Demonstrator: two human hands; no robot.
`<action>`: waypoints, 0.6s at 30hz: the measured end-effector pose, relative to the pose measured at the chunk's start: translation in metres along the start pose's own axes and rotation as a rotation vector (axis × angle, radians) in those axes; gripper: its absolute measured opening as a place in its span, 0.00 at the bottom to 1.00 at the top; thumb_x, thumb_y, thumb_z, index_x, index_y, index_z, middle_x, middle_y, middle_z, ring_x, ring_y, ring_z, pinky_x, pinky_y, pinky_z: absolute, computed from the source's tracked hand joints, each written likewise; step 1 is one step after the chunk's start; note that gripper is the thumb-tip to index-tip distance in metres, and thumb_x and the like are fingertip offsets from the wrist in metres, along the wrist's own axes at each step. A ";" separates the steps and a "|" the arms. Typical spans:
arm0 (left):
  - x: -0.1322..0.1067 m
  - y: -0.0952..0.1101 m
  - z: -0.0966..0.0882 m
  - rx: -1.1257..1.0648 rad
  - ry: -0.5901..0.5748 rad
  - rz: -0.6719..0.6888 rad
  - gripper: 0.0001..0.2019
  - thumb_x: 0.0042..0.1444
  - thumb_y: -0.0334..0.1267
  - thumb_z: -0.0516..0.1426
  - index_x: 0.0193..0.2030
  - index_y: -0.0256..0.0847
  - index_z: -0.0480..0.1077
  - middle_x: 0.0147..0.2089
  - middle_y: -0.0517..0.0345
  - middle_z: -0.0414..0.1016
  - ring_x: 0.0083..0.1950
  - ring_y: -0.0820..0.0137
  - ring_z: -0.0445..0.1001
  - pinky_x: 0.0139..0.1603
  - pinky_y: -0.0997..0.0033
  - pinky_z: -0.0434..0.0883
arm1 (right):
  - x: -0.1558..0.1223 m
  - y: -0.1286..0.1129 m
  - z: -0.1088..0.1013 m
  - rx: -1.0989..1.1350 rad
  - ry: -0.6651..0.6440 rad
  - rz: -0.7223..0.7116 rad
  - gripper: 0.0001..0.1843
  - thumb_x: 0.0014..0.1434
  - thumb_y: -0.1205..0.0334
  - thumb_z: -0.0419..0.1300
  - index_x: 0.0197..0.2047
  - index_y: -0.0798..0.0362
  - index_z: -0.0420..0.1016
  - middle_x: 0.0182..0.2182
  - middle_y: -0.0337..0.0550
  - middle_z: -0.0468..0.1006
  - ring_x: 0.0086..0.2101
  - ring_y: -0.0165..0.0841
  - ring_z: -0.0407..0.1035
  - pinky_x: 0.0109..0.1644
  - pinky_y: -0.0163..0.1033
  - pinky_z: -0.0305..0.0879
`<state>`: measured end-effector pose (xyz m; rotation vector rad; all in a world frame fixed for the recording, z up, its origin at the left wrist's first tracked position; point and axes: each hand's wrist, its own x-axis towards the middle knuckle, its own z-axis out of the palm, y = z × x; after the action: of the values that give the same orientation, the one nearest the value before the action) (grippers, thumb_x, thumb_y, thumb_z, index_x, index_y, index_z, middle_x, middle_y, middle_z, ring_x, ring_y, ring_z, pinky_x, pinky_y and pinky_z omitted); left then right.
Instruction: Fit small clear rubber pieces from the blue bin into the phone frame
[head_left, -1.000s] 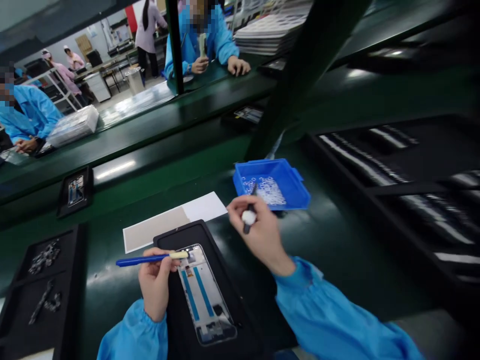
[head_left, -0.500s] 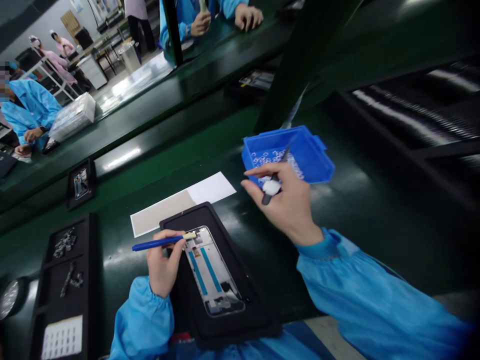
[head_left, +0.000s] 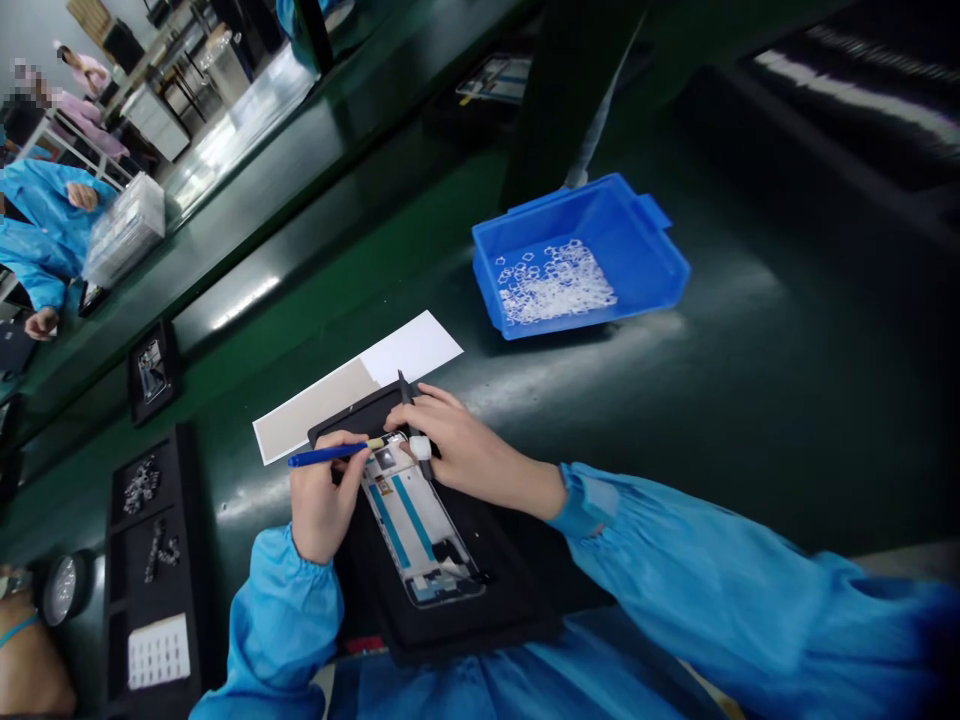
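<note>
hands meet over a phone frame [head_left: 416, 525] lying in a black tray [head_left: 480, 590] on the green desk [head_left: 712, 400]. the left hand [head_left: 322, 505] pinches a blue pen-like tool [head_left: 330, 455], its pale tip touching the frame's top end just beside the right hand. the right hand [head_left: 457, 450] is curled around dark tweezers [head_left: 409, 410] with a white collar, its fingers resting on the frame's top edge. beyond the right hand, well apart, a blue bin [head_left: 645, 255] holds small clear parts. a white and beige sheet [head_left: 352, 390] lies just past both hands.
</note>
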<state>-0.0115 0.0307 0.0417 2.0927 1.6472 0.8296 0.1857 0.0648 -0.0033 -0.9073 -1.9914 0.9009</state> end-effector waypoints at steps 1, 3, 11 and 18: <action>0.001 0.000 0.000 -0.002 -0.004 -0.006 0.04 0.62 0.38 0.58 0.42 0.42 0.73 0.41 0.56 0.81 0.38 0.70 0.80 0.34 0.76 0.76 | 0.000 -0.001 -0.001 0.005 -0.003 0.008 0.12 0.60 0.75 0.52 0.43 0.50 0.67 0.36 0.41 0.74 0.41 0.37 0.71 0.65 0.59 0.52; 0.002 0.000 0.000 -0.011 -0.008 -0.020 0.04 0.62 0.38 0.58 0.41 0.42 0.73 0.41 0.56 0.81 0.39 0.70 0.80 0.34 0.76 0.76 | 0.000 -0.002 -0.001 0.012 -0.004 0.018 0.12 0.59 0.76 0.53 0.43 0.50 0.67 0.37 0.41 0.74 0.42 0.37 0.70 0.64 0.58 0.52; 0.005 -0.001 0.001 0.004 0.009 -0.004 0.03 0.60 0.36 0.60 0.41 0.43 0.73 0.40 0.59 0.81 0.37 0.72 0.80 0.34 0.78 0.75 | -0.001 0.001 0.000 -0.038 -0.010 0.015 0.16 0.56 0.80 0.55 0.44 0.51 0.67 0.37 0.41 0.73 0.43 0.38 0.70 0.66 0.57 0.49; 0.005 0.001 0.002 0.078 0.000 0.020 0.05 0.61 0.38 0.60 0.41 0.42 0.73 0.39 0.57 0.80 0.36 0.70 0.80 0.35 0.74 0.76 | -0.002 0.001 -0.001 -0.048 -0.019 0.018 0.19 0.54 0.82 0.54 0.44 0.51 0.67 0.37 0.41 0.74 0.43 0.38 0.70 0.66 0.56 0.49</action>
<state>-0.0088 0.0353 0.0418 2.1645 1.6867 0.7830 0.1877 0.0638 -0.0040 -0.9481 -2.0316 0.8779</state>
